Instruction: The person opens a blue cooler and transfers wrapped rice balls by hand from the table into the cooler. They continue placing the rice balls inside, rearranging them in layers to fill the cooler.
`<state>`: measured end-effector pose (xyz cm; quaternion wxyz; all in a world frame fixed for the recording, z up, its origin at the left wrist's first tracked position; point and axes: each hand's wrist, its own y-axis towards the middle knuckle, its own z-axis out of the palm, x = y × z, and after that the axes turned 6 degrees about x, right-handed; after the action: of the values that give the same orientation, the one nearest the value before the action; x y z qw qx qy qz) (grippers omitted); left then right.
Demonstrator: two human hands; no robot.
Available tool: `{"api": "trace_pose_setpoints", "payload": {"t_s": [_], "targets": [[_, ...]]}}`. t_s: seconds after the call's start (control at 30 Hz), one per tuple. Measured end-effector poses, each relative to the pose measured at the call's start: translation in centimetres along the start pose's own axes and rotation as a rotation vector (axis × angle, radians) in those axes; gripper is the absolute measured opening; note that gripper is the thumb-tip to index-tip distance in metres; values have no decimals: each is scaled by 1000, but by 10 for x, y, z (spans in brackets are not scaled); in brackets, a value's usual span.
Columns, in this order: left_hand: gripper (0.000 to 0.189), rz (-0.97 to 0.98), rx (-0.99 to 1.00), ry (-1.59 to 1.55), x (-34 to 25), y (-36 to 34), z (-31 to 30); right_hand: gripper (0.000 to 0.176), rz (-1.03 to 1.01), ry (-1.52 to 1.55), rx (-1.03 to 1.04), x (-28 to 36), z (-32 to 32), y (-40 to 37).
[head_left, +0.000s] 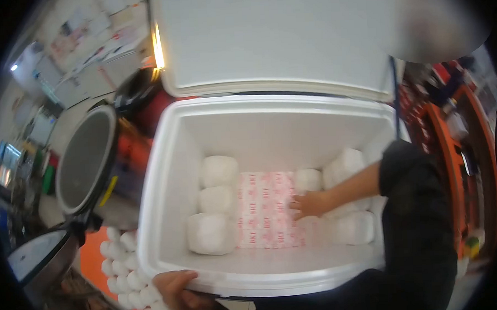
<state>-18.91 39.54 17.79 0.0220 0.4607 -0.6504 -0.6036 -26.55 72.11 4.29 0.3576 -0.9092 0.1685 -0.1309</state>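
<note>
Well, at the left the person's left hand (175, 285) is partly curled over the near rim of the white cooler (149, 226); the box looks stiff, so that rim is a sound hold. Inside, past the white bundles (210, 234) on the left, the pink-printed packing (265, 209) lies mid-floor, probably light, soft and easily creased, best taken by its side edge. There the right hand (310, 205) reaches, fingers spread; whether it pinches any, I can't tell.
</note>
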Motion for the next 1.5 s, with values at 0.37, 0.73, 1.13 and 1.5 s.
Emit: {"api": "trace_pose_setpoints", "payload": {"t_s": [0.37, 0.73, 1.13, 1.5], "targets": [[25, 4, -26, 60, -7, 7, 4, 41, -6, 689, -600, 22, -179, 2], [25, -37, -30, 73, -4, 4, 3, 78, -107, 795, -488, 53, -234, 58], [26, -121, -85, -16, -11, 2, 9, 65, -91, 604, 84, -12, -196, 0], [27, -65, -43, 5, -7, 3, 7, 60, -443, 708, 129, -1, -7, 76]]}}
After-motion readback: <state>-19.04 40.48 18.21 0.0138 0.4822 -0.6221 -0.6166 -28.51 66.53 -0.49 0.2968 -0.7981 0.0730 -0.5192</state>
